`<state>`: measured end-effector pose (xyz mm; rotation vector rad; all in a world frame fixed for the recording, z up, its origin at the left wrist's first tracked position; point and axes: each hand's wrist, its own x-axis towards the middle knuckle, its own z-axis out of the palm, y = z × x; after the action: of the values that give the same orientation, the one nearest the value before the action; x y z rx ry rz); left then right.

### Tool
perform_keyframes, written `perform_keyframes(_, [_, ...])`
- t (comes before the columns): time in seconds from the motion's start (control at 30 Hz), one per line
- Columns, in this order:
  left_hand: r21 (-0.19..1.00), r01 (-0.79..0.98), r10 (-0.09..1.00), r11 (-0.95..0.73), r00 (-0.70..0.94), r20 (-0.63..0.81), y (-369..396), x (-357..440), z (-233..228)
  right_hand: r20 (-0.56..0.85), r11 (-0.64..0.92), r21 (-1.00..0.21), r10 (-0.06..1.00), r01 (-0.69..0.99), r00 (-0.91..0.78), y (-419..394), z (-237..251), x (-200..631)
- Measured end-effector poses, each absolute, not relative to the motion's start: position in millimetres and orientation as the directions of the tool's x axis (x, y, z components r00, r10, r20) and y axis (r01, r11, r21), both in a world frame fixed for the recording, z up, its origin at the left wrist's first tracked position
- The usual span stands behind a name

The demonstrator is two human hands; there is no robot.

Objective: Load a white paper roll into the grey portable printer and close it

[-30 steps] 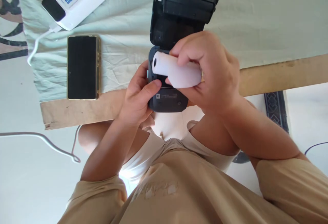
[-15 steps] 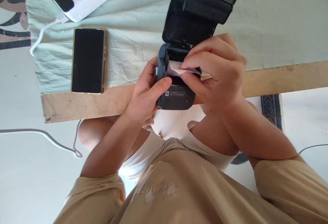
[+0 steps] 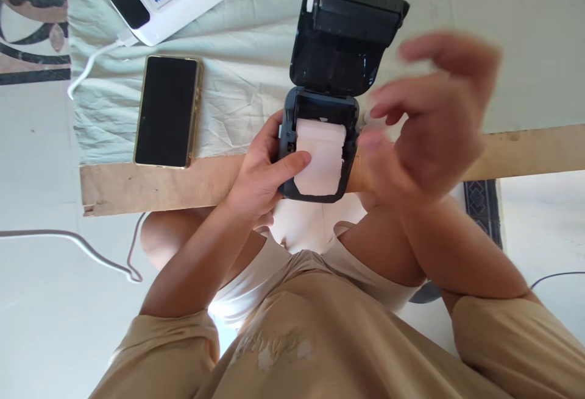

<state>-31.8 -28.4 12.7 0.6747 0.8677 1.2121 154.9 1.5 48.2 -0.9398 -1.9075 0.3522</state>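
Dark printer (image 3: 320, 143) lay lid-open; white paper roll (image 3: 321, 155) seated inside, strip pinned under left hand (image 3: 260, 176) thumb.

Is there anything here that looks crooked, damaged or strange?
One small thing: the paper strip hanging out of the open printer has an uneven, torn-looking lower edge. The left hand pins it with the thumb. The right hand is blurred, beside the printer.

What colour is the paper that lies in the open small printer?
White. The paper strip lies over the dark blue-black small printer, clearest in the head view.
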Motion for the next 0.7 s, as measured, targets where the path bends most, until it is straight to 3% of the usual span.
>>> perform_keyframes(0.1, [0.842,-0.482,0.968,0.245,0.167,-0.186,-28,-33,11,0.502,0.500,-0.719,0.854,0.482,-0.137,9,55,163])
perform_keyframes(0.27, [0.852,-0.491,0.971,0.181,0.228,-0.075,-25,-37,-5,0.550,0.537,-0.773,0.833,0.337,-0.064,14,40,158])
perform_keyframes(0.37, [0.863,-0.485,0.975,0.141,0.218,-0.037,-25,-39,-11,0.540,0.565,-0.767,0.824,0.305,-0.169,13,34,157])
perform_keyframes(0.57, [0.830,-0.533,0.978,0.164,0.199,-0.065,-25,-38,-7,0.479,0.602,-0.688,0.797,0.405,-0.369,11,32,164])
perform_keyframes(0.7, [0.765,-0.619,0.979,0.179,0.187,-0.078,-23,-34,-1,0.506,0.632,-0.666,0.773,0.396,-0.383,8,31,162])
